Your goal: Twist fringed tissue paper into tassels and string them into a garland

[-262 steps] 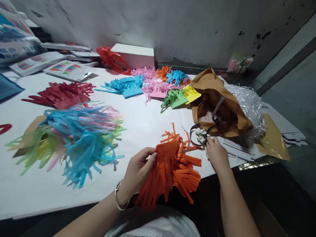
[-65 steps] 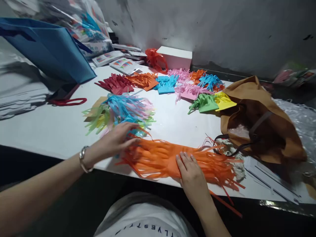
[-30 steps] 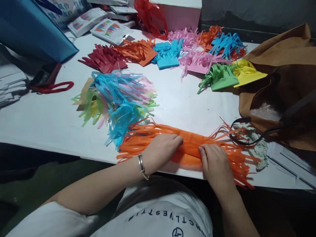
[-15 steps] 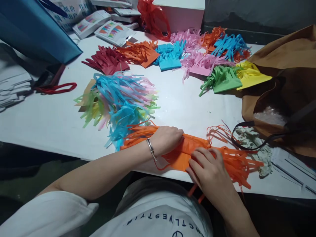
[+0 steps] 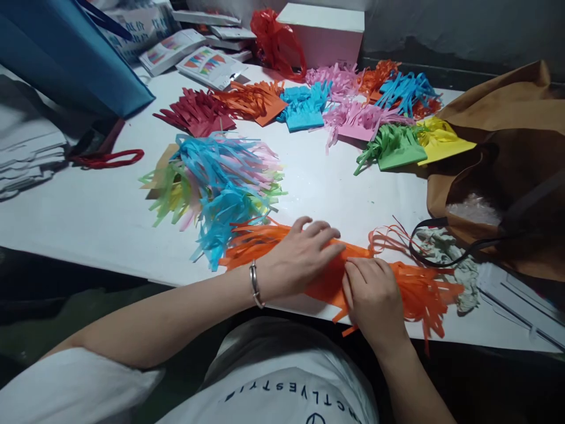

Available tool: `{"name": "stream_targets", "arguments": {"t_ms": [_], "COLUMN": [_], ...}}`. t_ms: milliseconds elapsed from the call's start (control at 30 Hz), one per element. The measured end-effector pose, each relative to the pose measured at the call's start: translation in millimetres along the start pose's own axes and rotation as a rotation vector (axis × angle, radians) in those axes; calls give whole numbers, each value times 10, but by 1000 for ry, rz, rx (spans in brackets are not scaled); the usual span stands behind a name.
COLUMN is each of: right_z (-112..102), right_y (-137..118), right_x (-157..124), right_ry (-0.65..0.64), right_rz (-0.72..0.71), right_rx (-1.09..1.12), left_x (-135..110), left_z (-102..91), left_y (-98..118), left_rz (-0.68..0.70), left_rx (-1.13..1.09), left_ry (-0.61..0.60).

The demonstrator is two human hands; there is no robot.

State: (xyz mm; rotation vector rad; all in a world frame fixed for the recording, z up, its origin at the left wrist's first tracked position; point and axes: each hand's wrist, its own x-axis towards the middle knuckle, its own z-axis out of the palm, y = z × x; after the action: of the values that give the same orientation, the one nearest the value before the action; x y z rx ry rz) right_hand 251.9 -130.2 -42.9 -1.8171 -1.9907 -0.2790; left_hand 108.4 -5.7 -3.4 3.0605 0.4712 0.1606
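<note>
A sheet of orange tissue paper with fringed ends (image 5: 324,288) lies along the table's near edge. My left hand (image 5: 304,259) rests over its middle, fingers stretched and spread. My right hand (image 5: 373,291) has its fingers curled on the paper's folded centre, pinching it; the fingertips are partly hidden. One fringe spreads left under my left wrist, the other right past my right hand. Blue tissue fringe (image 5: 225,218) touches the left end. Thin loose orange strips (image 5: 388,238) lie behind my right hand.
Folded fringed tissue bundles stand in a row behind, among them a red one (image 5: 198,112) and a green one (image 5: 401,150). A brown bag (image 5: 507,147) with a black strap borders the right. A blue bag (image 5: 83,53) stands left; a pink box (image 5: 324,35) is at the back.
My left hand has gone from a closed grip to spread fingers and shifted slightly right. My right hand's fingers have curled in on the paper's middle. The view has shifted slightly.
</note>
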Motion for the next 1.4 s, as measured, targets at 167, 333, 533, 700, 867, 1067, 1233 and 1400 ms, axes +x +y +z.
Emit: {"name": "stream_targets", "arguments": {"t_ms": [167, 333, 533, 700, 867, 1067, 1233, 1400], "right_z": [-66, -67, -92, -79, -67, 14, 42, 2], "right_y": [-32, 51, 91, 54, 30, 43, 21, 100], "right_x": [-51, -271, -189, -10, -11, -10, 0, -146], "right_ry": [-21, -83, -146, -174, -26, -33, -81, -92], "right_rz": [-29, -37, 224, 361, 95, 6, -46, -45], "right_rx": [65, 5, -81, -309, -73, 48, 90, 72], "left_x": [-211, -359, -342, -125, -44, -163, -236, -292], "left_z": [233, 272, 206, 212, 189, 204, 275, 302], "left_y": [50, 16, 37, 27, 0, 8, 9, -34], "left_rz": [112, 104, -194, -336, -333, -197, 6, 17], "left_rx": [-54, -165, -186, -80, -71, -77, -78, -188], "left_ry": [164, 120, 49, -56, -116, 92, 160, 113]}}
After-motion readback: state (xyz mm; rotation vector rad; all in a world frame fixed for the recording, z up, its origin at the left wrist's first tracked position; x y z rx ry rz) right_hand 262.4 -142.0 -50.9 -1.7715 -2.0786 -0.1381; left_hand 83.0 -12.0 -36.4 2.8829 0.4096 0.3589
